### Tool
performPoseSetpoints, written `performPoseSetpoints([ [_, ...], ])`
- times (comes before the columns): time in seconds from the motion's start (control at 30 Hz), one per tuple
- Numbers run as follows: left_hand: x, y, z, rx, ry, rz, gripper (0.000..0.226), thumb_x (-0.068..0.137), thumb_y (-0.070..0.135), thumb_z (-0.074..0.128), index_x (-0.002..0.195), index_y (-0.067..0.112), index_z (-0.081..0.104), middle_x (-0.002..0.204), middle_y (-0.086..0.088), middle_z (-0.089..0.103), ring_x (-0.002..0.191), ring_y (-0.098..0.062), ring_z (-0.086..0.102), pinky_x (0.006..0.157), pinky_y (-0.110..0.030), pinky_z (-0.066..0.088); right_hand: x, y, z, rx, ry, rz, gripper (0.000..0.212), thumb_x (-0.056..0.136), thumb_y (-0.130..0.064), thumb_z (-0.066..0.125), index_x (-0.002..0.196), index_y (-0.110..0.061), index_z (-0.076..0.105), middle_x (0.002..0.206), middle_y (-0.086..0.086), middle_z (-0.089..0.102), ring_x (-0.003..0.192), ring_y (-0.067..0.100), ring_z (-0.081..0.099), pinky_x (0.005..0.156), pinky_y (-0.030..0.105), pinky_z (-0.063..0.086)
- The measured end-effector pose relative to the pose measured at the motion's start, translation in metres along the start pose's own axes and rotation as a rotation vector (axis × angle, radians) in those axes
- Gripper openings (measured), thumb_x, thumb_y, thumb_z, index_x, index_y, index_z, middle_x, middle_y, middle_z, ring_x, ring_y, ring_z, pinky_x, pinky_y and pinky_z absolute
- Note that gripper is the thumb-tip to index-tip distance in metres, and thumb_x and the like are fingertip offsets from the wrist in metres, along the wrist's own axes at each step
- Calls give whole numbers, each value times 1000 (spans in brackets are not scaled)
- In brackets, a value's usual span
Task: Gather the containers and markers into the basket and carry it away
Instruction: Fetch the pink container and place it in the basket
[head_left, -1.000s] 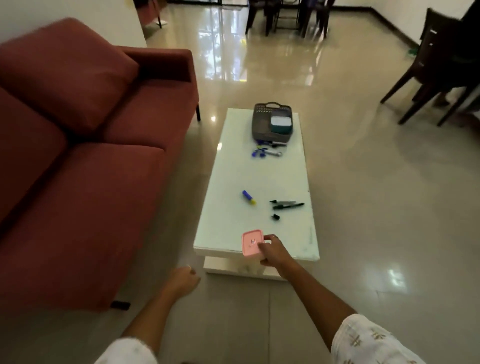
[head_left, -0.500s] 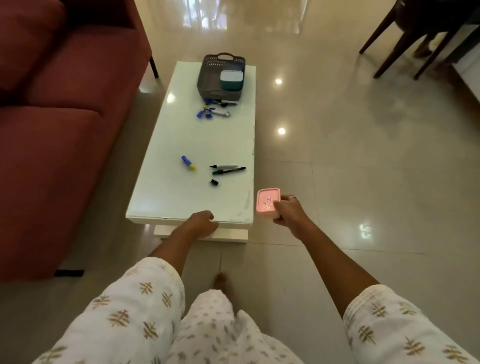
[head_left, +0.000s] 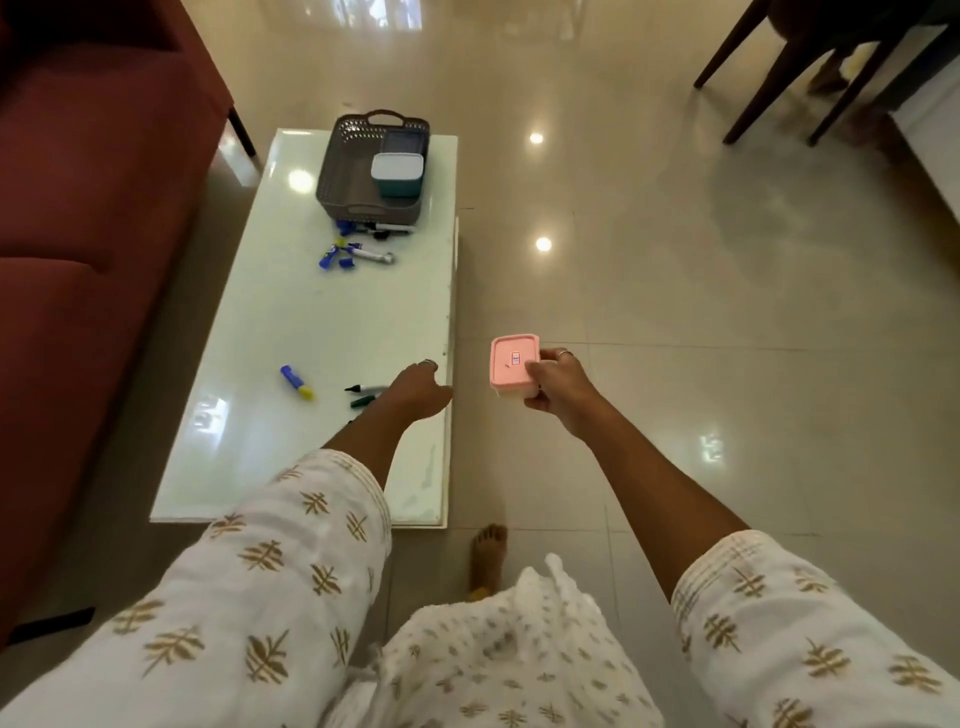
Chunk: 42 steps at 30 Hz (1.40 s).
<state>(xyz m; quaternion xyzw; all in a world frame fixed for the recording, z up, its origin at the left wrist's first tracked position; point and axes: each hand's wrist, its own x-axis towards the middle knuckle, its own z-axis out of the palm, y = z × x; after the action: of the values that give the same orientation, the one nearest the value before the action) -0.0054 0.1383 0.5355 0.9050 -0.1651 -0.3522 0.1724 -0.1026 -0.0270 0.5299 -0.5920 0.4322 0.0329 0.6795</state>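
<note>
Right hand (head_left: 556, 382) grips the pink container (head_left: 513, 366), held in the air over the floor just right of the white surface (head_left: 332, 322). Left hand (head_left: 418, 387) reaches over the surface's near right part, fingers curled down at two dark markers (head_left: 363, 394); whether it has hold of one, I cannot tell. A blue and yellow marker (head_left: 296, 382) lies to their left. At the far end sits the grey basket (head_left: 358, 171) with a teal container (head_left: 397, 174) inside, and a cluster of blue markers (head_left: 353, 252) just near it.
</note>
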Motion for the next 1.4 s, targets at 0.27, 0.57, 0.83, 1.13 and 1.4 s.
performPoseSetpoints([
  [0.27, 73, 75, -17, -49, -12, -39, 60, 94, 22, 49, 146, 3, 27, 150, -15, 35, 136, -28, 37, 106, -31, 34, 94, -56, -57, -21, -2, 48, 36, 93, -8, 47, 128, -6, 42, 109, 10, 59, 92, 24, 59, 69, 34, 50],
  [0.57, 162, 141, -58, -188, 96, -165, 61, 94, 23, 51, 146, 3, 27, 151, -15, 32, 138, -27, 36, 110, -31, 30, 201, -146, -81, -154, -138, 15, 36, 91, -7, 47, 127, -8, 41, 126, 16, 58, 105, 30, 60, 82, 42, 51],
  [0.83, 218, 154, -79, -294, 101, -298, 61, 93, 23, 51, 146, 4, 26, 151, -16, 31, 137, -29, 35, 109, -32, 31, 276, -219, -63, -269, -220, -12, 38, 91, -6, 46, 129, -11, 42, 126, 17, 58, 108, 31, 60, 89, 47, 52],
  [1.13, 322, 135, -150, -400, 146, -417, 61, 94, 21, 48, 147, 5, 23, 154, -15, 26, 139, -28, 32, 110, -32, 30, 381, -294, 13, -389, -193, -96, 20, 92, -9, 48, 111, -6, 52, 118, 16, 60, 94, 25, 59, 77, 39, 56],
  [1.4, 401, 128, -221, -510, 193, -448, 61, 93, 25, 48, 147, 6, 26, 154, -13, 27, 141, -26, 31, 111, -32, 29, 458, -365, 106, -688, -331, -133, 18, 91, -10, 49, 105, 0, 51, 119, 22, 57, 102, 37, 62, 74, 42, 59],
])
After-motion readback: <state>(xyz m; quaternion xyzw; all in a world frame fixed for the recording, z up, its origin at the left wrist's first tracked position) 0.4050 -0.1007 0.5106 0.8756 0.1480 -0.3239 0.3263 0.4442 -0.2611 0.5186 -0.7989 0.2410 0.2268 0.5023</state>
